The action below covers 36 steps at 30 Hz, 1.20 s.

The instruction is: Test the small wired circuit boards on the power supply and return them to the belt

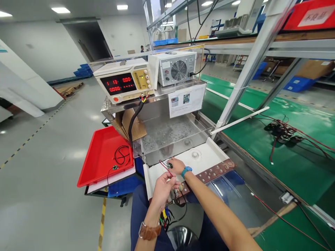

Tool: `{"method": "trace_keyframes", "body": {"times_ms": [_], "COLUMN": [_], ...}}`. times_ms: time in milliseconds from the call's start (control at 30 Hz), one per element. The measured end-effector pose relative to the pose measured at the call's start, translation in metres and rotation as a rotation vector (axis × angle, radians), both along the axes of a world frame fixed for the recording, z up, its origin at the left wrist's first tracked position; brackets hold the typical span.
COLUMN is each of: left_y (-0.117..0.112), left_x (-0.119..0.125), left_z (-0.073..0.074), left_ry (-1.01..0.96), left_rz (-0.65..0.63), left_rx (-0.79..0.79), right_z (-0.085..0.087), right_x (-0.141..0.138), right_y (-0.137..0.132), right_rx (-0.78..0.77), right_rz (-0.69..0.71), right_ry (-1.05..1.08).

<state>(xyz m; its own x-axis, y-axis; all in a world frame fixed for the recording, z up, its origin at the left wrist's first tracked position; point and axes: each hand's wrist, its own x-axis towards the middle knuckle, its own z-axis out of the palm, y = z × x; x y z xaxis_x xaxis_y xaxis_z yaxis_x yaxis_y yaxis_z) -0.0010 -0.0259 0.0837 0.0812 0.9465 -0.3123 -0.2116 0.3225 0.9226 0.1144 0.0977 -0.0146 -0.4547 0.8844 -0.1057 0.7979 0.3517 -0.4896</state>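
My right hand [177, 166], with a teal band at its wrist, is closed on a small green circuit board [170, 165] above the white tray-like ledge [206, 156]. A thin red wire [163, 164] arcs from near the board down to my left hand [165, 186]. The left fingers pinch this wire, and a brown-strapped watch sits on that wrist. Just below the left hand runs a brown strip with rows of metal studs [216, 170]. A black cable [185, 209] hangs under the strip, beside several coloured clips or leads [165, 213] near my lap.
A power supply [121, 82] with red digits stands on a metal shelf, beside a second unit with a fan [178, 69]. At left, a red tray [96, 153] holds a small board and black wire. A white frame post [243, 73] and green bench [295, 167] with wired parts lie right.
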Motion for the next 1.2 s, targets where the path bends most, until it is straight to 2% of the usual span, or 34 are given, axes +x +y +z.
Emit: {"method": "trace_keyframes", "body": {"times_ms": [133,267,400,700,867,1200], "left_y": [0.017,0.019,0.019,0.023,0.023,0.027], "left_x": [0.006,0.010,0.011,0.008,0.008,0.009], "left_z": [-0.023,-0.044,-0.054,-0.050,-0.047,-0.051], "left_ry": [0.220,0.254,0.254,0.150,0.118,0.106], "left_rz": [0.086,0.072,0.038,-0.022,-0.019,-0.016], "left_rx": [0.101,0.067,0.027,-0.122,-0.153,-0.227], "right_z": [-0.002,-0.004,-0.005,-0.007,-0.007,-0.003], "right_x": [0.001,0.000,0.000,0.002,0.001,0.001], "right_y": [0.004,0.004,0.005,0.005,0.005,0.003], "right_rx": [-0.014,-0.008,0.009,-0.001,-0.003,0.007], "right_rz": [0.001,-0.010,-0.007,-0.012,-0.015,-0.011], "right_ry": [-0.010,-0.010,-0.001,0.011,0.006,-0.004]}}
